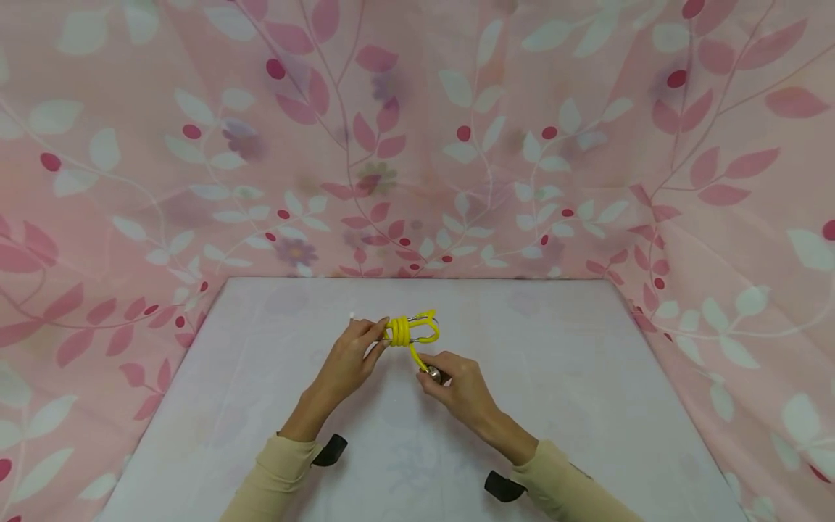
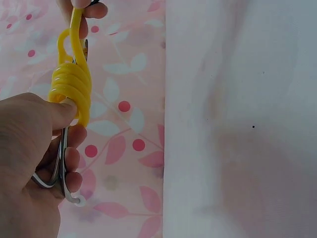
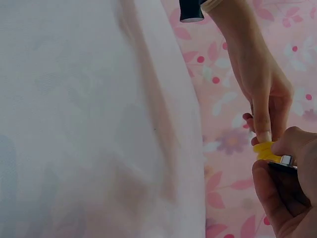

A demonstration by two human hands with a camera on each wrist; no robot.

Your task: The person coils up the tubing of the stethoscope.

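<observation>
A stethoscope with yellow tubing is held up over the table. Its tubing is wound in several turns, a yellow coil (image 1: 400, 332), around the metal ear tubes (image 2: 62, 158). My left hand (image 1: 348, 360) grips the coil's left end, its thumb on the turns and its fingers behind the ear tubes. One white ear tip (image 2: 81, 201) pokes out past those fingers. From the coil the tubing's free end runs down to the metal and black chest piece (image 1: 434, 374), which my right hand (image 1: 462, 388) pinches between thumb and fingers. Beyond the coil stick out yellow loops (image 1: 429, 328).
A white-covered table (image 1: 554, 348) lies under both hands. Pink leaf-patterned cloth (image 1: 417, 145) hangs behind it and at both sides. Black straps (image 1: 504, 486) show at the wrists, near the beige sleeves (image 1: 561, 478).
</observation>
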